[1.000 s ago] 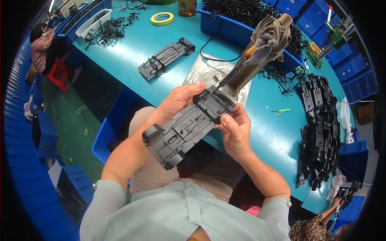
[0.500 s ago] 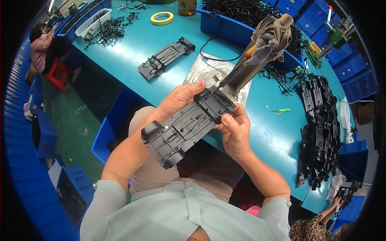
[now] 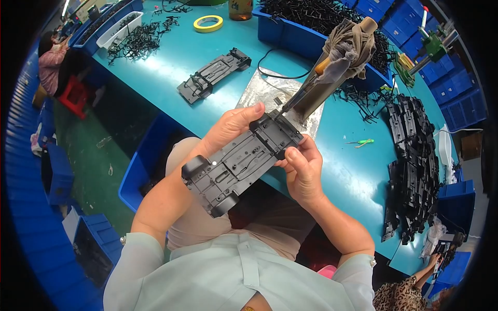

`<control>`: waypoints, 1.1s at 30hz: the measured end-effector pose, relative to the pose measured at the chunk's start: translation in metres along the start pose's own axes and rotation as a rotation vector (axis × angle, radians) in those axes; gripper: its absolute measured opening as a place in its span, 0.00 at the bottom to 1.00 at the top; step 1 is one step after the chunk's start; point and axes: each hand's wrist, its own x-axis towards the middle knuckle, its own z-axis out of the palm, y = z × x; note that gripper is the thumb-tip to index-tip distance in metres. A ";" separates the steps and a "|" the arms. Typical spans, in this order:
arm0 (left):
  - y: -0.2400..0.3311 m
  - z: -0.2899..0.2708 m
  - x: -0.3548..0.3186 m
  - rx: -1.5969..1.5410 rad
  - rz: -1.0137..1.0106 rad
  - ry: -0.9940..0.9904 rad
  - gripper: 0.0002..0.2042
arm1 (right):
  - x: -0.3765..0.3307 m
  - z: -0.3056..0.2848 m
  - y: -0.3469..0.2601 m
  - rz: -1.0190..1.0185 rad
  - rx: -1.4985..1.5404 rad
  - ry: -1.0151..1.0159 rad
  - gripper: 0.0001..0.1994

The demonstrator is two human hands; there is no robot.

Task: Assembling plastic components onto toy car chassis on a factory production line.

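Between my two hands is a black plastic toy-car chassis (image 3: 239, 165), tilted above my lap. My left hand (image 3: 232, 126) grips its upper left edge, thumb near a wheel arch. On the opposite edge, my right hand (image 3: 302, 168) pinches the chassis with thumb and fingers. The far end of the chassis meets the thin dark tip of a soldering iron (image 3: 300, 96), whose upper part is bound to a stand (image 3: 321, 98) with grey cloth (image 3: 348, 49). Whether the tip presses on the plastic I cannot tell. Another black chassis (image 3: 213, 75) lies on the teal table (image 3: 347, 171).
A stack of black chassis (image 3: 412, 166) lies on the right, beside a small green-handled tool (image 3: 365, 141). Behind the stand, a blue bin (image 3: 282, 33) holds many black parts. Yellow tape (image 3: 208, 24) lies at the back. Two other people sit at far left and lower right.
Almost nothing differs. The chassis in my hands has shifted very slightly, and my grip looks the same.
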 end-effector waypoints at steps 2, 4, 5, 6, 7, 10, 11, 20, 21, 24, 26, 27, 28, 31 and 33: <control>0.001 0.002 0.001 -0.024 0.012 -0.005 0.24 | 0.000 0.001 -0.001 -0.007 -0.003 0.003 0.19; 0.000 -0.001 0.001 -0.008 0.022 0.036 0.22 | 0.001 0.000 0.000 0.013 0.028 0.007 0.15; 0.000 -0.001 0.000 0.008 0.032 0.080 0.21 | 0.001 -0.001 0.001 0.010 0.027 0.007 0.15; 0.000 0.002 -0.002 -0.015 0.047 0.078 0.20 | 0.002 -0.001 0.001 0.025 0.044 0.003 0.14; 0.002 0.005 -0.004 -0.014 0.048 0.075 0.20 | 0.002 -0.001 0.001 0.041 0.060 -0.001 0.13; 0.003 0.008 -0.008 0.015 0.051 0.190 0.16 | 0.006 -0.001 0.000 0.072 0.103 0.020 0.11; 0.000 0.007 -0.008 -0.016 0.063 0.213 0.15 | 0.007 0.000 -0.002 0.069 0.102 0.012 0.11; -0.004 -0.004 -0.015 -0.082 0.136 0.246 0.14 | 0.018 0.000 -0.005 0.264 0.160 0.004 0.12; -0.004 -0.005 -0.015 -0.090 0.137 0.251 0.14 | 0.018 0.002 -0.004 0.208 0.124 -0.016 0.13; -0.001 -0.004 -0.017 -0.073 0.128 0.211 0.14 | 0.015 0.001 0.003 0.142 0.065 -0.010 0.15; -0.002 -0.008 -0.017 -0.073 0.130 0.207 0.13 | 0.016 -0.004 0.010 0.104 0.091 -0.023 0.16; -0.003 -0.009 -0.017 -0.070 0.130 0.203 0.13 | 0.017 -0.004 0.010 0.105 0.095 -0.024 0.16; -0.002 -0.008 -0.017 -0.068 0.129 0.205 0.13 | 0.018 -0.004 0.009 0.120 0.082 -0.008 0.16; -0.002 -0.006 -0.017 -0.058 0.140 0.231 0.13 | 0.019 -0.006 0.012 0.137 0.078 0.024 0.16; -0.006 -0.013 -0.015 -0.031 0.153 0.236 0.11 | 0.018 -0.009 0.013 0.143 0.082 0.033 0.16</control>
